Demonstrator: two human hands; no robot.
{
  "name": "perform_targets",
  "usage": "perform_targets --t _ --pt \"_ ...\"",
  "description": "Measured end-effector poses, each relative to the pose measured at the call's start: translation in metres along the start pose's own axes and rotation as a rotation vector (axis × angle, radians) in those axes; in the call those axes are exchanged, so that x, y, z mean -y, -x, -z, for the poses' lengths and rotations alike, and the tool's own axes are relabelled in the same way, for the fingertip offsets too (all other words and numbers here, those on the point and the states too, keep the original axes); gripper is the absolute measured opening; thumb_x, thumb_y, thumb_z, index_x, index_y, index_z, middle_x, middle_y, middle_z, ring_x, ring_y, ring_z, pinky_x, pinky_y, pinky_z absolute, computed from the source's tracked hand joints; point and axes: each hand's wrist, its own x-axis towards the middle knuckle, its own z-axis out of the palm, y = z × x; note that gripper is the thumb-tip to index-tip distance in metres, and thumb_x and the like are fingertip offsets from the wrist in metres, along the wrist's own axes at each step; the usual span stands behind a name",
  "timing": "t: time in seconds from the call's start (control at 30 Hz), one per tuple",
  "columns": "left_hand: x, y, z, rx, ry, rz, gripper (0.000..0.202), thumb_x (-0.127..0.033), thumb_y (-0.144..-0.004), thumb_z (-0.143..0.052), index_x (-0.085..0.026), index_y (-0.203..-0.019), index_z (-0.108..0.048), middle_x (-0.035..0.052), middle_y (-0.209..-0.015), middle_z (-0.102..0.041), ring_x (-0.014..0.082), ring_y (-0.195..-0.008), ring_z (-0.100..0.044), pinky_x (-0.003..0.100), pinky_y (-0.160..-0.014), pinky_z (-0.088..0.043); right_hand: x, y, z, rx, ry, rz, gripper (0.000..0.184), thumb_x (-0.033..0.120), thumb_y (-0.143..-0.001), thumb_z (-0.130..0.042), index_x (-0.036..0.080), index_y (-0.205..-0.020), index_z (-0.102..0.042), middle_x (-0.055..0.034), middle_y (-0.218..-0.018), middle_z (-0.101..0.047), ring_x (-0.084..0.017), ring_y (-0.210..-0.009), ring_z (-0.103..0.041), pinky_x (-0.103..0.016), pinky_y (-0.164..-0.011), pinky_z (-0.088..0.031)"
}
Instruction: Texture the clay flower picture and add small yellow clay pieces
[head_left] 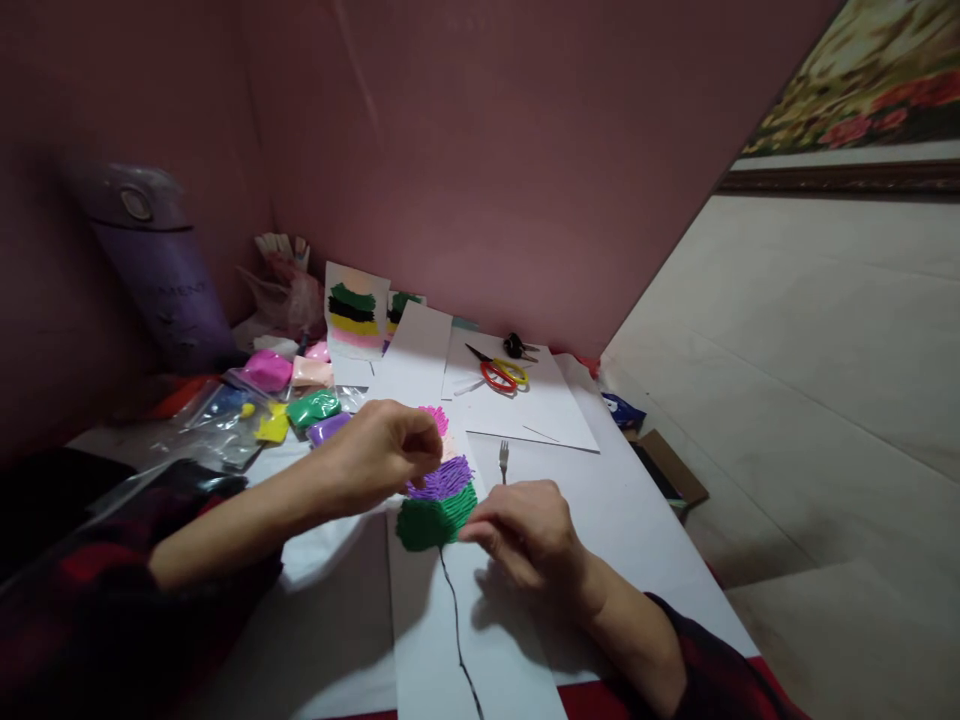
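Observation:
A white paper strip (457, 640) lies in front of me with a clay flower on it: pink on top, a purple band (444, 478) in the middle, a green band (431, 520) at the bottom, and a thin black stem line running down. My left hand (375, 455) hovers over the flower's left side, fingers curled together in a pinch; what it holds is hidden. My right hand (525, 525) rests on the paper at the flower's right edge, fingers closed on a small metal fork (503, 460) whose tines point away from me.
Bags of coloured clay (300, 400) lie at the left, near a purple bottle (161, 265). Red and yellow scissors (501, 372) rest on a white sheet (525, 400) behind. Finished striped cards (354, 312) lean on the pink wall. A cardboard box (667, 470) sits at the table's right edge.

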Motion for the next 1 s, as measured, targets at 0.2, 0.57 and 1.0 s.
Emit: perform_targets --t 0.2,0.57,1.0 --pt "0.028 -0.003 0.025 0.252 0.228 0.275 0.01 -0.026 -0.063 -0.065 -0.019 -0.063 -0.059 -0.0047 -0.048 -0.059 0.0135 -0.044 -0.058 0.024 -0.044 -0.044 0.006 0.004 -0.009 0.118 0.014 0.114 0.036 0.039 -0.098 -0.048 0.019 -0.071 -0.061 0.0013 -0.053 -0.061 -0.011 -0.045 -0.053 -0.025 -0.045 -0.039" --pt "0.037 -0.001 0.04 0.429 0.372 0.318 0.009 -0.021 -0.057 -0.071 -0.019 -0.061 -0.064 0.0011 -0.064 -0.072 0.0165 -0.059 -0.065 0.028 -0.059 -0.05 0.016 0.008 -0.011 0.264 0.037 0.116 0.042 0.04 -0.099 -0.044 0.019 -0.066 -0.058 0.0021 -0.051 -0.057 -0.01 -0.043 -0.048 -0.026 -0.045 -0.034" --pt "0.048 -0.006 0.032 0.422 0.422 0.285 0.011 -0.023 -0.059 -0.073 -0.018 -0.059 -0.063 0.0034 -0.068 -0.074 0.0168 -0.063 -0.066 0.028 -0.061 -0.049 0.026 0.01 -0.016 0.429 0.079 0.17 0.046 0.042 -0.098 -0.044 0.019 -0.059 -0.055 0.0027 -0.05 -0.052 -0.011 -0.044 -0.039 -0.03 -0.041 -0.025"
